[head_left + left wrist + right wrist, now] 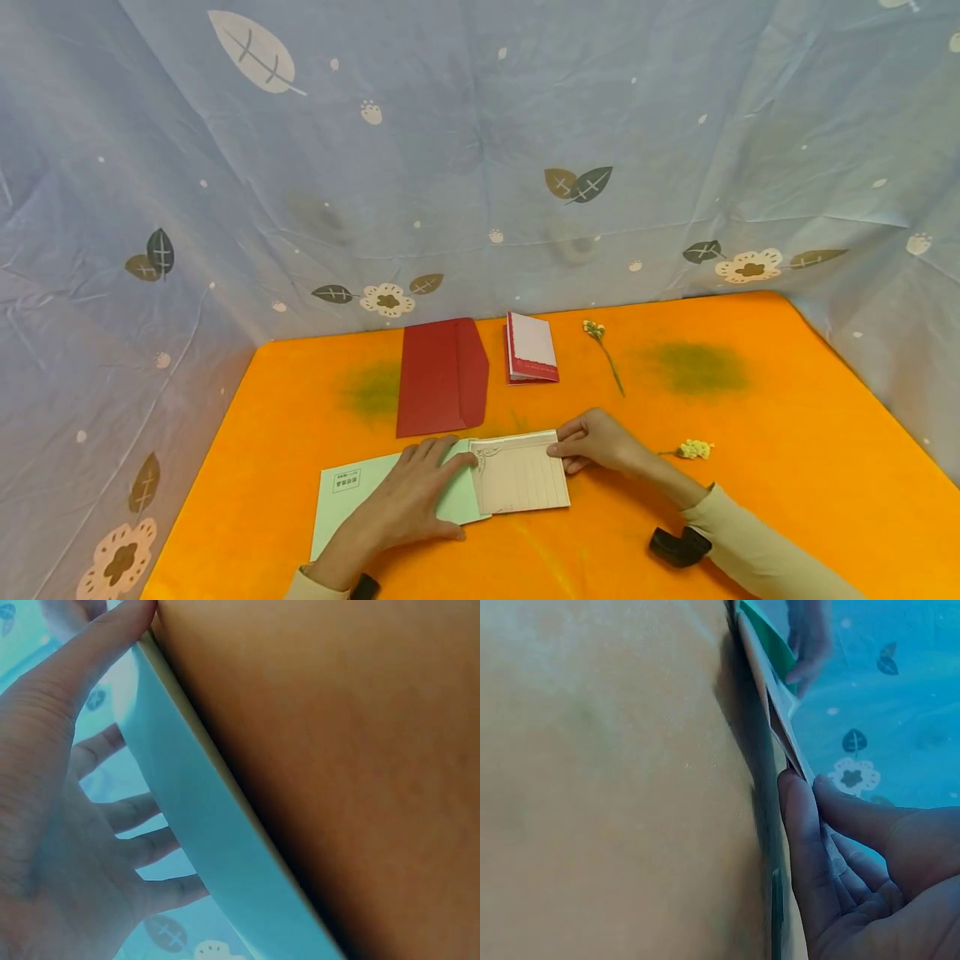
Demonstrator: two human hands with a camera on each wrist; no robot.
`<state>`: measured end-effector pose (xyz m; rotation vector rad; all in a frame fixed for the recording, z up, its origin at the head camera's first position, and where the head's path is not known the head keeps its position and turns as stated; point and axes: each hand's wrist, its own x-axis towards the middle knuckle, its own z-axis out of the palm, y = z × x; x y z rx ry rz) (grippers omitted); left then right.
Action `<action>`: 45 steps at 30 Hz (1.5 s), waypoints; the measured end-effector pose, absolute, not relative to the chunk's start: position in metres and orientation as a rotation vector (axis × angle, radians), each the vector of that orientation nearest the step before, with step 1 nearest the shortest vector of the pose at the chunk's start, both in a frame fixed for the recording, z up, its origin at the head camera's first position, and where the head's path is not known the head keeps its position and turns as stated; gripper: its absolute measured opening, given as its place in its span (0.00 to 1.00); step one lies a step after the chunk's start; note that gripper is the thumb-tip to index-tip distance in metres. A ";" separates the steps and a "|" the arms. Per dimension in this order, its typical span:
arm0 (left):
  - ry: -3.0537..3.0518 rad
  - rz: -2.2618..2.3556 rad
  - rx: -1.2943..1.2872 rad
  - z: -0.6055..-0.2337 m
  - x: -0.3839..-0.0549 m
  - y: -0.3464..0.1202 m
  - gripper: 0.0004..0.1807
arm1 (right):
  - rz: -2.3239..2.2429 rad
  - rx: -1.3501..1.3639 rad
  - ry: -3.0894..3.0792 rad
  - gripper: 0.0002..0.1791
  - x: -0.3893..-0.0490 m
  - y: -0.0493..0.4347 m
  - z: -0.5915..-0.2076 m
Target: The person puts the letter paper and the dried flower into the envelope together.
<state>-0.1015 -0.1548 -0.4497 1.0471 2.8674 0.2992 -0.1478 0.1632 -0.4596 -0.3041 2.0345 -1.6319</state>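
Note:
In the head view a pale green envelope [337, 502] lies flat, with small dark print at its upper left. My left hand [408, 498] rests over it, fingers spread across its surface and thumb near the lower edge; the left wrist view shows those fingers fairly straight along the envelope [199, 802]. A cream card [521, 475] with faint lines and a scrolled corner sticks out of the envelope's right end. My right hand [596, 443] pinches the card's upper right edge between thumb and fingers. From the right wrist, the folded card [786, 735] looks slightly parted. Its left end is hidden.
Behind the hands lies a red envelope [429, 379] with its flap to the right. Beside it sits a folded white-and-red card [532, 346]. One small flower stem [609, 358] lies at the back, and a yellow flower sprig [693, 450] beyond my right forearm.

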 end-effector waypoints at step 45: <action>2.838 0.308 1.008 -0.449 -0.103 -0.153 0.47 | -1.606 -0.272 2.150 0.10 -0.139 0.104 -0.458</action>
